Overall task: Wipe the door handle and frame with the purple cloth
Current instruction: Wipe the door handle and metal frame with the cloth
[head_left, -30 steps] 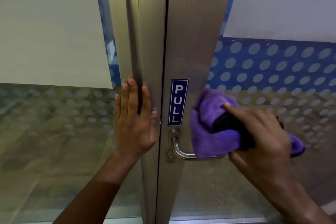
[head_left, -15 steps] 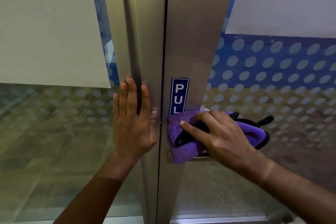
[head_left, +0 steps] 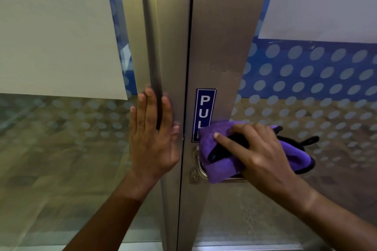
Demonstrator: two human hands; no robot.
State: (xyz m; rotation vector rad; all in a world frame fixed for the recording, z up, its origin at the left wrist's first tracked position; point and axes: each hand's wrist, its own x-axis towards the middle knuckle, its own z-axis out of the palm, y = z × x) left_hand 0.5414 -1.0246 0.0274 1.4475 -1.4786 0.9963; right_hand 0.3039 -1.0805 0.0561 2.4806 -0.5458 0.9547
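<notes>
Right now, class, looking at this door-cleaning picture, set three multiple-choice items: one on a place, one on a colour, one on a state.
1. Where does the purple cloth lie?
A. Over the door handle
B. On the floor
C. On the left glass

2. What colour is the PULL sign?
A. Red
B. Blue with white letters
C. Green

3. How is the left hand?
A. Clenched in a fist
B. Pinching the cloth
C. Flat on the door frame

Answers: 1 A, the right hand presses it there; 2 B, white on blue; 3 C, fingers straight.
</notes>
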